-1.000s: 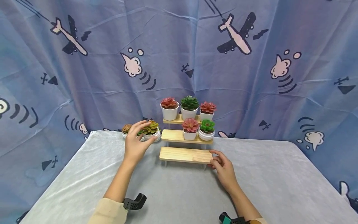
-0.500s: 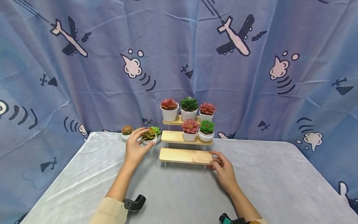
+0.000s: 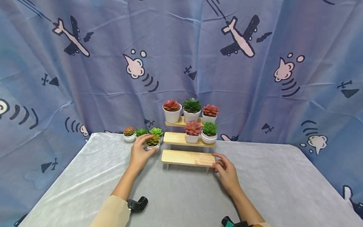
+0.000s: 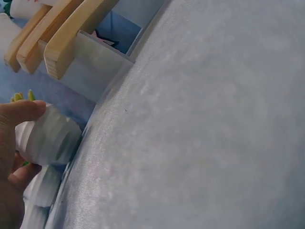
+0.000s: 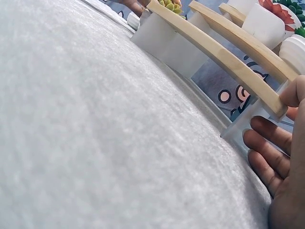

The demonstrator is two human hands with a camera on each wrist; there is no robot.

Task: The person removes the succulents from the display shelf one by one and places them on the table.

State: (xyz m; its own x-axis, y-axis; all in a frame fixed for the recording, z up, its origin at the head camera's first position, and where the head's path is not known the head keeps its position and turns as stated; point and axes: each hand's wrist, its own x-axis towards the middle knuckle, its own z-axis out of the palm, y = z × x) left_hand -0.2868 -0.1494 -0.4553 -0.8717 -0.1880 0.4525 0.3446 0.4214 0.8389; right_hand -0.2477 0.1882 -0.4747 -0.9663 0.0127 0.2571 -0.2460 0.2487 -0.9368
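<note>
In the head view my left hand (image 3: 139, 155) pinches a small yellow-green potted succulent (image 3: 153, 141) between thumb and fingers, left of the wooden plant stand (image 3: 185, 156). Up close in the left wrist view, thumb and fingers hold the sides of its ribbed white pot (image 4: 52, 136), which is close over the cloth. My right hand (image 3: 227, 173) grips the right end of the stand's lowest shelf. The right wrist view has the thumb on the edge of that board (image 5: 219, 55) and the other fingers below it, near the clear support (image 5: 240, 121).
Three potted succulents, one of them brown (image 3: 129, 131), stand behind my left hand. The top shelf bears red and dark green (image 3: 192, 105) ones; a pink one (image 3: 193, 128) and a green one (image 3: 210, 129) share the middle shelf. A patterned curtain (image 3: 181, 63) hangs behind the table.
My left hand has drawn the yellow-green succulent toward me, away from the plants at the back, so the green ones behind it now show. My right hand stays on the shelf.
</note>
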